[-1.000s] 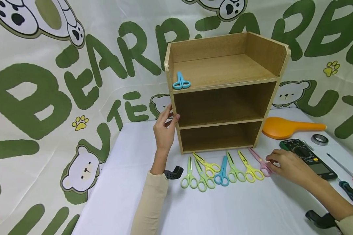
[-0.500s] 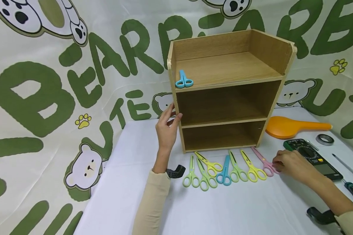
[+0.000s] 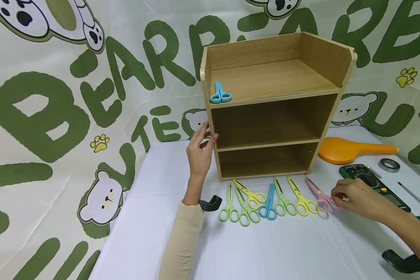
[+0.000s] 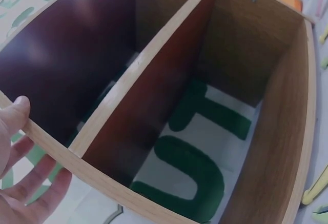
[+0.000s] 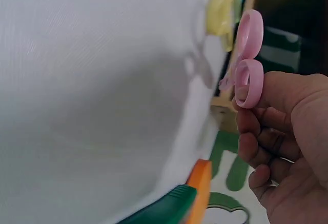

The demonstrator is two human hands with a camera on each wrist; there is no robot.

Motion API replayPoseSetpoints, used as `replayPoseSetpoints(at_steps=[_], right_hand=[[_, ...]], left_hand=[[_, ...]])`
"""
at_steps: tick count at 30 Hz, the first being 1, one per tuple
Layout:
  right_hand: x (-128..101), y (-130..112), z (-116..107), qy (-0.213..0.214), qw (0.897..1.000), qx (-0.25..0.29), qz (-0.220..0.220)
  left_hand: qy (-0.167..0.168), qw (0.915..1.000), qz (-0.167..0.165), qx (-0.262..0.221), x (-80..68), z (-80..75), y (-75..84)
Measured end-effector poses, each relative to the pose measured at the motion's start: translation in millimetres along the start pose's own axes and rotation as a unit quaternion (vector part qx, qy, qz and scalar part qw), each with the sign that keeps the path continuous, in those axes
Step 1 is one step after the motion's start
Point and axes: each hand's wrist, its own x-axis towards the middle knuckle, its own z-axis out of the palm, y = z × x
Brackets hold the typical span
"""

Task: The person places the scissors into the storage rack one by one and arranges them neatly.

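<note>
While right hand (image 3: 357, 198) pinches pink scissors (image 3: 320, 196), 5 scissors (image 3: 266, 200) alongside.

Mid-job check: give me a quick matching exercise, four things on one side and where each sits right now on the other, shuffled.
Things:
1. small blue plastic scissors
2. pink plastic scissors
3. orange plastic paddle
4. person's left hand

Places:
A. on the white table, right of the wooden three-tier shelf
B. on the shelf's top tier, front left corner
C. against the shelf's left front edge
D. handles pinched by the right hand

Pairs: 1-B, 2-D, 3-A, 4-C
</note>
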Motion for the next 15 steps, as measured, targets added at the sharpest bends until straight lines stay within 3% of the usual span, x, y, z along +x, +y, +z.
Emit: replayPoseSetpoints(at_steps=[5,11,15], right_hand=[[-6,-14,-16,0.033,0.999,-0.001,-0.022],[-8,-37,-41,0.061,0.998,0.006,-0.012],[-5,-51,-59,0.097,0.994,0.011,-0.043]], left_hand=[[0.0,1.0,0.0,0.0,0.2,1.3,0.8],[0.001,1.0,-0.003,0.002,-1.1,1.0,0.7],[0.003,1.0,-0.002,0.003,-0.7,1.5,0.2]])
